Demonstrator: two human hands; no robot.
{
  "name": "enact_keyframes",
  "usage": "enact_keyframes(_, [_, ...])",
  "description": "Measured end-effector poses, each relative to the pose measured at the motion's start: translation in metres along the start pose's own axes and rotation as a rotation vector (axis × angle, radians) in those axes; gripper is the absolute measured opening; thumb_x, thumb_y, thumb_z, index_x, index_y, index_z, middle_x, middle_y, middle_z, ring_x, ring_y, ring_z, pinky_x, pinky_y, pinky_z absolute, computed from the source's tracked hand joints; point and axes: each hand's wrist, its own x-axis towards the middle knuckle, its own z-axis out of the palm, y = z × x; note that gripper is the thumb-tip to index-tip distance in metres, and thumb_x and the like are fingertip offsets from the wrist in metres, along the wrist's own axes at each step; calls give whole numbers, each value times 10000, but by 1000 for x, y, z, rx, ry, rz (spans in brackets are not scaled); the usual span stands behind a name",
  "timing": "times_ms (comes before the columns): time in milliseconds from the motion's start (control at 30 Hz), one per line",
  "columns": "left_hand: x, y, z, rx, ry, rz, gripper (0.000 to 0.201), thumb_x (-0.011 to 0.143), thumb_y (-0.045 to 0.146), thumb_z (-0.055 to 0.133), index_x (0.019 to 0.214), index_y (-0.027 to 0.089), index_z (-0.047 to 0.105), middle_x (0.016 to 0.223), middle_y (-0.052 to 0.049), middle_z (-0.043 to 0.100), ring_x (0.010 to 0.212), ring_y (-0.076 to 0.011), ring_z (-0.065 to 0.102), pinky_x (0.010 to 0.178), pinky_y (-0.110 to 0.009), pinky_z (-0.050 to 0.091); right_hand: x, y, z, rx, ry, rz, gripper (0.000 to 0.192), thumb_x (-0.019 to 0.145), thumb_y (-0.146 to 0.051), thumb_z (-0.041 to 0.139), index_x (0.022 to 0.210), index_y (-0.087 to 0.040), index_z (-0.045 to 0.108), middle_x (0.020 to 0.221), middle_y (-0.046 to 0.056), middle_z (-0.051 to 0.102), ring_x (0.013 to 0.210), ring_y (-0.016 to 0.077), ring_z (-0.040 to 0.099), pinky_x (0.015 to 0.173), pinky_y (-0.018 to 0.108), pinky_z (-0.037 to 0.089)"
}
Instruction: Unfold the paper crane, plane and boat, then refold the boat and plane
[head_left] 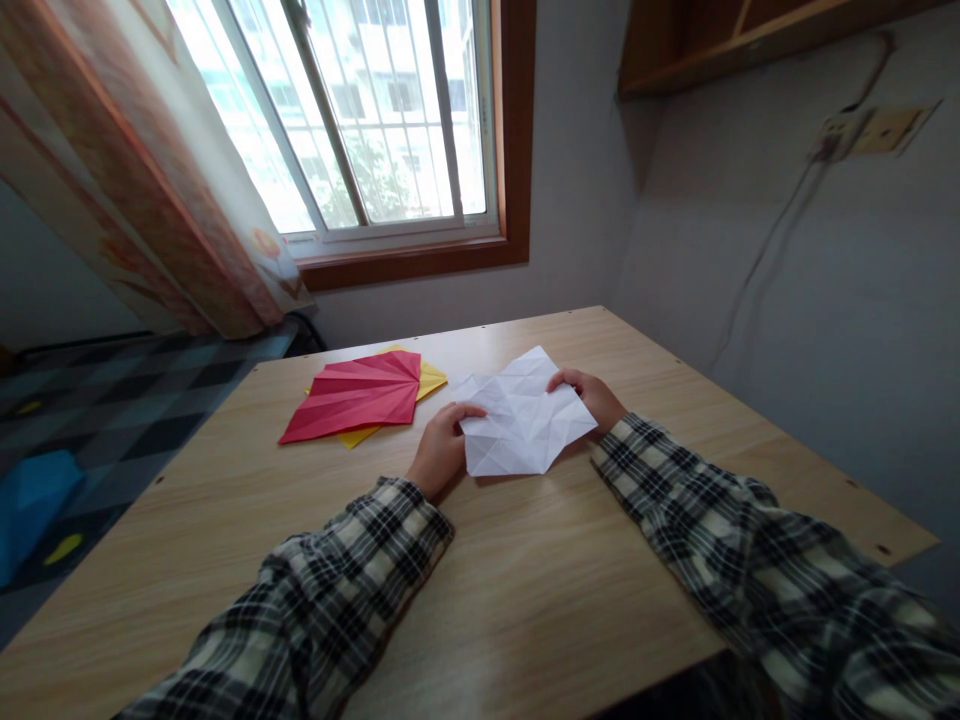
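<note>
A creased sheet of white paper point(525, 415) is held between my two hands, just over the middle of the table. My left hand point(442, 445) grips its left edge, thumb on top and fingers hidden beneath. On the right side, my right hand point(589, 398) pinches the sheet the same way, the thumb lying over the edge. Fold lines cross the whole white surface. To the left lies a pleated red paper point(360, 395), resting on a yellow paper point(431, 380) that shows at its edges.
The wooden table point(525, 580) stands below a window point(375, 120) with a curtain point(150, 180) at its left. A blue object point(34, 505) lies on the checked cloth point(150, 380) beyond the left edge. A cable point(765, 260) hangs down the right wall.
</note>
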Motion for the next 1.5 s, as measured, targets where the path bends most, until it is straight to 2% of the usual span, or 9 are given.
enact_keyframes(200, [0,-6,1,-167,-9,-139,321,643,289,783,934,157,767,1037,-100,731,928,-243,672,849,-387,539,0,-11,-9,-327,-40,-90,166,689,-248,713,849,-205,722,785,7,714,705,178,637,647,264,483])
enact_keyframes(500, [1,6,-3,100,-18,-41,242,653,250,783,876,157,788,1029,-118,713,919,-247,682,884,-391,540,4,-24,-14,-686,-15,-189,152,743,-203,664,856,-204,765,875,55,739,809,225,660,788,328,489])
enact_keyframes(667, [1,7,-5,61,-6,3,179,695,259,737,834,155,776,947,-98,737,876,-252,681,836,-377,541,2,-18,-13,-598,-14,-219,164,722,-298,743,852,-198,753,866,52,744,805,232,668,756,330,491])
enact_keyframes(800, [2,6,-3,75,49,-66,206,726,342,738,805,153,762,886,-85,751,861,-266,682,833,-383,526,2,-13,-13,-424,40,-152,254,760,-426,740,874,-200,764,929,70,770,875,242,697,798,345,509])
enact_keyframes(933, [1,3,-1,12,76,-150,325,743,448,731,849,142,746,860,-78,757,832,-263,684,790,-371,520,2,-14,-12,-316,79,-55,352,715,-493,761,849,-167,758,830,83,765,736,221,681,674,326,505])
enact_keyframes(1033, [0,1,-1,-47,91,-130,384,757,472,716,951,141,731,938,-78,764,869,-255,686,807,-365,514,1,-18,-8,-263,91,-53,405,681,-543,764,812,-160,747,762,75,745,660,198,637,595,306,478])
enact_keyframes(1167, [0,1,-1,20,136,-94,338,762,449,712,902,142,713,892,-75,749,836,-241,677,779,-354,513,-2,-23,-2,-218,81,-48,397,680,-540,758,802,-162,743,747,71,733,651,191,623,574,300,468])
enact_keyframes(1333, [1,2,-2,-4,136,-66,296,765,409,712,902,147,697,845,-60,734,813,-223,678,775,-350,524,-2,-20,2,-196,43,-62,364,701,-475,765,877,-157,749,811,79,750,708,211,663,627,322,508])
enact_keyframes(1500, [2,-1,0,-94,153,-89,328,753,431,725,893,138,683,847,-63,722,782,-211,675,752,-356,541,3,-11,4,-3,51,-37,460,661,-485,802,972,-153,741,968,118,771,893,259,710,824,410,557])
